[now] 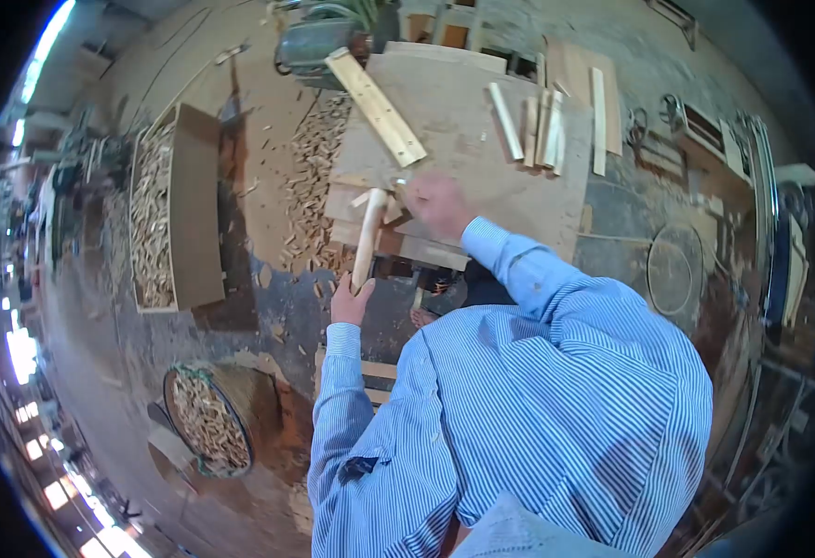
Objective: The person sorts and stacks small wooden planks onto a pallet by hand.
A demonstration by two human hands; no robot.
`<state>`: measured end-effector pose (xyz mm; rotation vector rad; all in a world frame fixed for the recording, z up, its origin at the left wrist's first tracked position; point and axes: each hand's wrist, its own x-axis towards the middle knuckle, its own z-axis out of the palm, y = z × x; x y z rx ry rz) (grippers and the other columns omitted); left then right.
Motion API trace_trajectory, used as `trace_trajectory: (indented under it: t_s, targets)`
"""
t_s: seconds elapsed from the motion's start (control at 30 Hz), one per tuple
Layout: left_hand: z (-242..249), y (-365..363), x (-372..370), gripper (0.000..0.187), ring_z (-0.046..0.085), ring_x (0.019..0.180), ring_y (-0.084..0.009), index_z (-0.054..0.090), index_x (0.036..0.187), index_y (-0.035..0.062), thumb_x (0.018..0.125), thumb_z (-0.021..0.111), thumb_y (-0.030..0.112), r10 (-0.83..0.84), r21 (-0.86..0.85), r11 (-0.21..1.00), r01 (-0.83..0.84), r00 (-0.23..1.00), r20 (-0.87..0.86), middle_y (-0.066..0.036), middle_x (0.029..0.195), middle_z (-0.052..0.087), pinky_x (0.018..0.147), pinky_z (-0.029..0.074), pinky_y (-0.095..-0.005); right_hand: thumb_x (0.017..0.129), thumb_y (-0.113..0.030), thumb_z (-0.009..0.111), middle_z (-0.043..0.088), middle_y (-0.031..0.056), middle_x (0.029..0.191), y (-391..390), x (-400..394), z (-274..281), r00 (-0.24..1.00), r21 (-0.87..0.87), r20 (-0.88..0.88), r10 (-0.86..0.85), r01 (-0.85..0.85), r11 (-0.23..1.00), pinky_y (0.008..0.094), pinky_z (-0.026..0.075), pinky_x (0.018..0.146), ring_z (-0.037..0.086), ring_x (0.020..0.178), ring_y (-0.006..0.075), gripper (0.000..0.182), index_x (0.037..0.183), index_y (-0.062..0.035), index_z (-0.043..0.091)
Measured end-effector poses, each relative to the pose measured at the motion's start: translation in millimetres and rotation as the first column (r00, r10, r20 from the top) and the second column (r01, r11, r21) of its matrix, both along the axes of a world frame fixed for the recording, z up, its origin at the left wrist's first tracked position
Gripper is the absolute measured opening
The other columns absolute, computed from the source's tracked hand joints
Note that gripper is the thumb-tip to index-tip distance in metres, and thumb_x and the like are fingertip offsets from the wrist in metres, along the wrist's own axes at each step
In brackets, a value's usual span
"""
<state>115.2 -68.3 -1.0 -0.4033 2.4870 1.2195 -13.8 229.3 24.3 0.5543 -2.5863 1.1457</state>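
Observation:
My left hand is closed around the lower end of a pale wooden stick. The stick's upper end lies over the near left edge of the wooden worktable, by some small wood pieces. My right hand is above the tabletop, just right of the stick's upper end. Motion blurs its fingers, so I cannot make out whether they hold anything. Beyond it, a flat wooden board with holes lies slanted across the table's far left edge.
Several wooden strips lie at the table's far right. Wood offcuts cover the floor at left, near a long box of pieces. A round basket of offcuts stands at lower left. A cable hoop lies at right.

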Motion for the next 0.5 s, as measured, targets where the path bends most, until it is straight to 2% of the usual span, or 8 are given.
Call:
trace_trajectory:
  t_s: [0.07, 0.1, 0.17, 0.2, 0.23, 0.3, 0.43, 0.5]
  targets:
    - [-0.9, 8.7, -16.1, 0.062, 0.071, 0.1, -0.0394, 0.061, 0.124, -0.0035, 0.088, 0.077, 0.045, -0.113, -0.24, 0.963, 0.12, 0.993, 0.046, -0.027, 0.106, 0.071, 0.086, 0.054, -0.0453, 0.089, -0.025, 0.07, 0.065, 0.0146, 0.1, 61.7, -20.9, 0.6, 0.964, 0.065, -0.035, -0.263, 0.265, 0.962, 0.0473, 0.051, 0.088, 0.062, 0.1, 0.036, 0.023, 0.103, -0.006, 0.07]
    - [-11.3, 10.0, -20.5, 0.057, 0.068, 0.095, -0.0469, 0.063, 0.109, -0.0015, 0.087, 0.076, 0.049, -0.113, -0.234, 0.967, 0.097, 0.992, -0.055, -0.029, 0.095, 0.07, 0.08, 0.053, -0.051, 0.09, -0.025, 0.069, 0.065, 0.0148, 0.101, 87.0, -30.7, 1.6, 0.907, 0.091, -0.005, -0.42, 0.419, 0.904, 0.0476, 0.051, 0.088, 0.061, 0.102, 0.0365, 0.024, 0.104, -0.0051, 0.069]
    - [-23.6, 13.2, -31.3, 0.053, 0.07, 0.09, -0.0433, 0.064, 0.106, -0.002, 0.087, 0.075, 0.046, -0.111, -0.26, 0.96, 0.102, 0.994, -0.019, -0.025, 0.091, 0.071, 0.079, 0.054, -0.0482, 0.09, -0.025, 0.069, 0.065, 0.0162, 0.104, 131.6, -52.8, -11.2, 0.831, 0.301, -0.027, -0.556, 0.537, 0.788, 0.0479, 0.051, 0.089, 0.062, 0.104, 0.0371, 0.025, 0.104, -0.0039, 0.068]
    - [-29.0, 16.0, -34.6, 0.049, 0.071, 0.085, -0.0396, 0.065, 0.103, -0.0026, 0.088, 0.075, 0.044, -0.083, -0.286, 0.955, 0.081, 0.997, 0.006, -0.022, 0.087, 0.071, 0.077, 0.054, -0.0454, 0.09, -0.025, 0.069, 0.065, 0.0162, 0.104, 145.2, -58.0, -14.7, 0.823, 0.304, -0.021, -0.568, 0.547, 0.78, 0.0479, 0.051, 0.089, 0.062, 0.104, 0.0371, 0.025, 0.104, -0.0039, 0.068]
    - [-31.2, 18.6, -34.5, 0.047, 0.072, 0.083, -0.0418, 0.066, 0.101, -0.0014, 0.088, 0.075, 0.043, -0.133, -0.367, 0.926, 0.09, 0.987, -0.093, -0.022, 0.084, 0.072, 0.074, 0.055, -0.0472, 0.09, -0.026, 0.07, 0.066, 0.0174, 0.103, 155.0, -64.8, -15.0, 0.815, 0.441, -0.021, -0.579, 0.527, 0.726, 0.0484, 0.052, 0.088, 0.063, 0.102, 0.0378, 0.027, 0.106, -0.0039, 0.067]
    - [-31.4, 20.0, -33.2, 0.052, 0.07, 0.087, -0.0448, 0.064, 0.102, -0.001, 0.087, 0.074, 0.048, -0.13, -0.369, 0.925, 0.089, 0.988, -0.088, -0.025, 0.089, 0.072, 0.077, 0.054, -0.0508, 0.089, -0.028, 0.073, 0.068, 0.0178, 0.105, 163.6, -80.9, -18.9, 0.791, 0.652, 0.043, -0.61, 0.44, 0.618, 0.049, 0.054, 0.088, 0.066, 0.101, 0.0374, 0.032, 0.108, -0.0034, 0.067]
    - [-24.8, 24.6, -31.8, 0.057, 0.069, 0.092, -0.0471, 0.063, 0.104, -0.0004, 0.088, 0.072, 0.053, -0.113, -0.428, 0.9, 0.083, 0.993, -0.045, -0.028, 0.094, 0.071, 0.08, 0.054, -0.0539, 0.089, -0.028, 0.073, 0.069, 0.017, 0.103, 150.6, -89.5, -24.8, 0.806, 0.571, 0.136, -0.576, 0.412, 0.711, 0.0491, 0.054, 0.088, 0.067, 0.1, 0.0376, 0.03, 0.107, -0.0051, 0.068]
    - [-15.4, 28.4, -30.8, 0.057, 0.069, 0.092, -0.0469, 0.063, 0.103, -0.0003, 0.087, 0.073, 0.054, -0.086, -0.428, 0.902, 0.055, 0.995, -0.052, -0.029, 0.094, 0.071, 0.08, 0.054, -0.0538, 0.088, -0.029, 0.073, 0.07, 0.0171, 0.103, 127.6, -95.0, -28.2, 0.801, 0.432, 0.198, -0.565, 0.446, 0.784, 0.0486, 0.054, 0.087, 0.067, 0.099, 0.0378, 0.029, 0.106, -0.0067, 0.07]
